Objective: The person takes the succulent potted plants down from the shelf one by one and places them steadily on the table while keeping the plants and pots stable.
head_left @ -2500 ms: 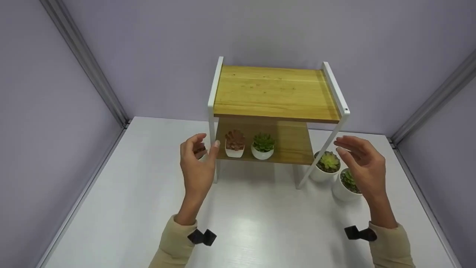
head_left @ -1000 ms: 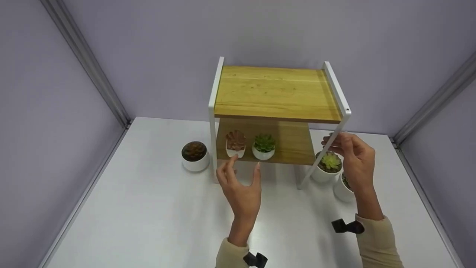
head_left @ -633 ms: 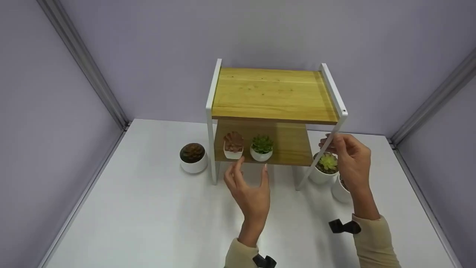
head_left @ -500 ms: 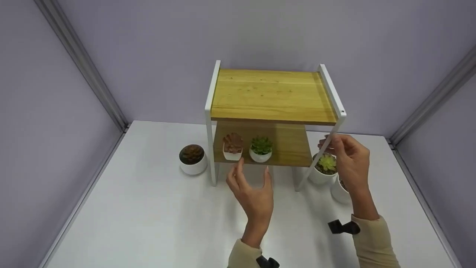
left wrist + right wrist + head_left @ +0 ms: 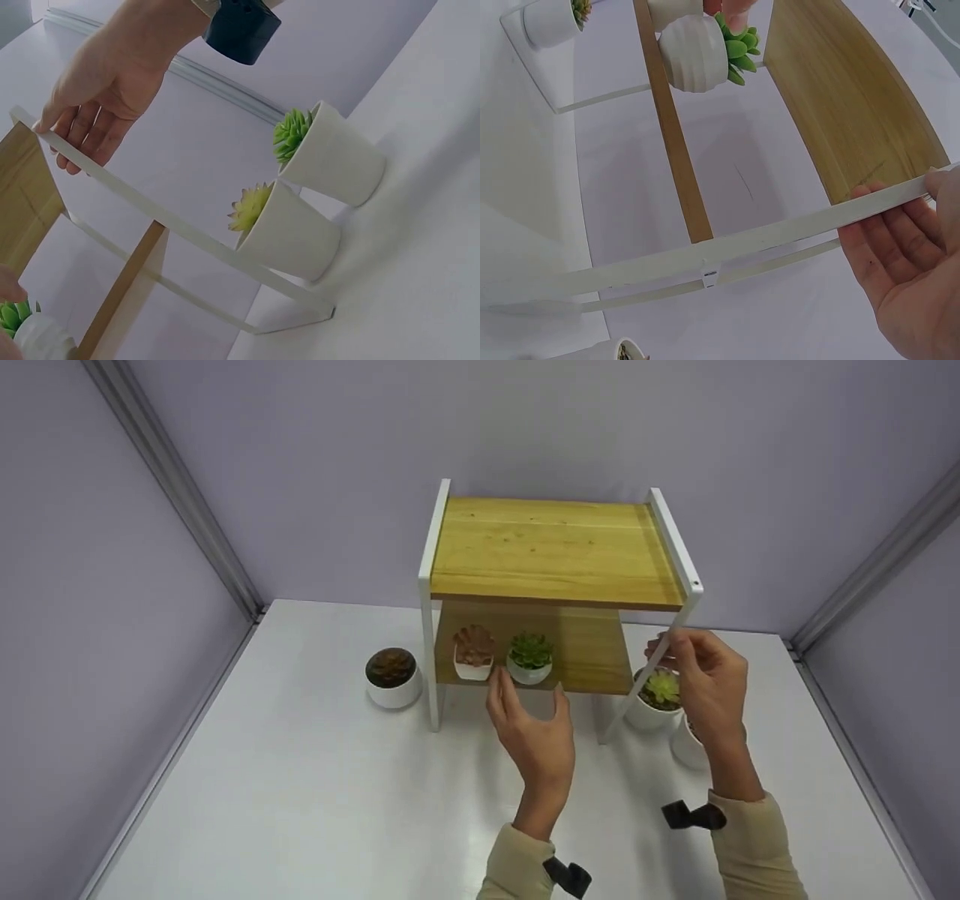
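Note:
A two-tier shelf (image 5: 559, 551) with wooden boards and white metal side frames stands on the table. My right hand (image 5: 712, 679) pinches its front right leg (image 5: 795, 231), thumb on one side and fingers on the other. My left hand (image 5: 536, 739) is in front of the lower board, thumb and fingers spread apart. Its fingertips reach up to a green succulent (image 5: 530, 651) in a round white pot (image 5: 695, 54); they overlap the plant in the right wrist view. Left of that, on the same board, sits a reddish succulent (image 5: 474, 645) in an angular white pot.
On the table left of the shelf stands a white pot with a dark brown succulent (image 5: 392, 667). To the right are a white pot with a yellow-green succulent (image 5: 251, 206) and another with a green one (image 5: 292, 135). Pale walls (image 5: 525, 420) enclose the white table (image 5: 300, 780).
My left hand has come from the shelf's left side rightward to the front of the green succulent. My right hand has moved left and taken hold of the shelf leg.

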Available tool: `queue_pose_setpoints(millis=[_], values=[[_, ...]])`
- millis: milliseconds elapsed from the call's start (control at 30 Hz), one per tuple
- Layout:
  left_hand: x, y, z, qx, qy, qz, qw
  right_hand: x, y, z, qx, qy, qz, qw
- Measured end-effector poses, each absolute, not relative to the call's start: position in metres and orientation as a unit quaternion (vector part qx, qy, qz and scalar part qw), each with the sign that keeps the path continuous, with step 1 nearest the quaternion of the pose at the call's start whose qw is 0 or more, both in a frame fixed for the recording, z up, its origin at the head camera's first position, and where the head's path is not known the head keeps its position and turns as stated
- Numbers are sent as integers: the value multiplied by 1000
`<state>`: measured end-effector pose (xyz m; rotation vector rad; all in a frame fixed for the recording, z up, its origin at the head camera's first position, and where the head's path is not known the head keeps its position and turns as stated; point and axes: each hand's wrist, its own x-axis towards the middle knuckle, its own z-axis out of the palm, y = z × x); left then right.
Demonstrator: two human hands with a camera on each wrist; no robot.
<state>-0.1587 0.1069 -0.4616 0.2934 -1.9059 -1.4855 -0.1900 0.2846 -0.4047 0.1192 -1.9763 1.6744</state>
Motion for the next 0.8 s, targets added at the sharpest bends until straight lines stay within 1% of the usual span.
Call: queue_pose_setpoints(millis=[233, 533, 800], values=[[-167, 113, -452, 131, -730, -587, 324, -191, 286, -405, 58, -725, 630, 273], [-176, 114, -450, 156, -729, -597, 297, -191, 286, -406, 56, -722, 634, 270], [-184, 114, -453, 149, -721, -605, 302, -191, 286, -407, 50, -724, 633, 269]])
